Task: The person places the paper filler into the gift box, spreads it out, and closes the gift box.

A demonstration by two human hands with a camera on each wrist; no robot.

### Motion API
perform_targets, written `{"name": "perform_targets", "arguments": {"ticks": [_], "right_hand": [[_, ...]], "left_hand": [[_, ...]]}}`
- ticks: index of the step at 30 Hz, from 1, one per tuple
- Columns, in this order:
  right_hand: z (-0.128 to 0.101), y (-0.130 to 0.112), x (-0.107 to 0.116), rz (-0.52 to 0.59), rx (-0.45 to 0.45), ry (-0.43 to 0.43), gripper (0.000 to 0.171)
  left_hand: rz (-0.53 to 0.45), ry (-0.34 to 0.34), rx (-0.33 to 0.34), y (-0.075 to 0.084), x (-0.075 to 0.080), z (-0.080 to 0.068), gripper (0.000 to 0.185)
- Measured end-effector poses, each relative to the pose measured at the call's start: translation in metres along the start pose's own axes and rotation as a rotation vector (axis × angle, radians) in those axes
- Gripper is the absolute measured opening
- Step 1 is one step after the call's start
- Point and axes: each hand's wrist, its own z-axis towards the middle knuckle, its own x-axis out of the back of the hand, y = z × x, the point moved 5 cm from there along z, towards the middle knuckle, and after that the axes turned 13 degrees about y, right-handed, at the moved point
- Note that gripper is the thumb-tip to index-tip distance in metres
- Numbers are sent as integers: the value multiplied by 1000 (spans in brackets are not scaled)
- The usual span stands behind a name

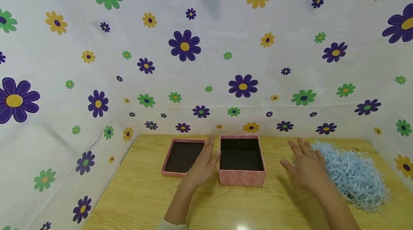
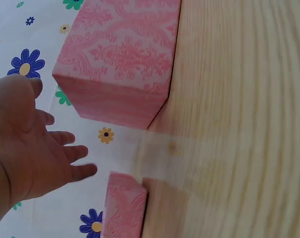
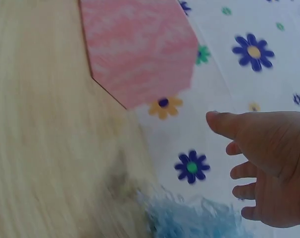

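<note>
An open pink patterned box (image 1: 242,178) with a dark inside stands upright on the table. Left of it lies its shallow pink lid (image 1: 172,173), dark inner side up. My left hand (image 1: 201,167) hovers between lid and box, fingers straight and holding nothing; in the head view it covers the lid's right edge. To the right of the box my right hand (image 1: 308,169) is held over the table, fingers spread, with nothing in it. Beside that hand is a heap of light blue shredded paper (image 1: 358,176). The right wrist view shows the box (image 3: 140,49) and some shreds (image 3: 189,218).
The light wooden table (image 1: 135,194) reaches back to a white sheet (image 1: 206,72) printed with green, yellow and purple flowers. This sheet also rises at the left and right sides.
</note>
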Motion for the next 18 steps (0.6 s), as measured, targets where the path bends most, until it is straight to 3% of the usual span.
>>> {"name": "perform_targets", "arguments": {"ticks": [4,8,12,18], "right_hand": [[0,33,18,-21,-46,32,83],[-5,68,34,-61,-119,17,86],[-11,97,47,-124,-219,-25,92],[-19,125,58,-208,-401,-86,91]], "left_hand": [[-254,-50,38,0,-10,1,62],[-414,-121,84,0,-19,-1,64],[-450,-157,113,-4,-24,-3,65],[-407,-147,118,-7,-24,-3,63]]}}
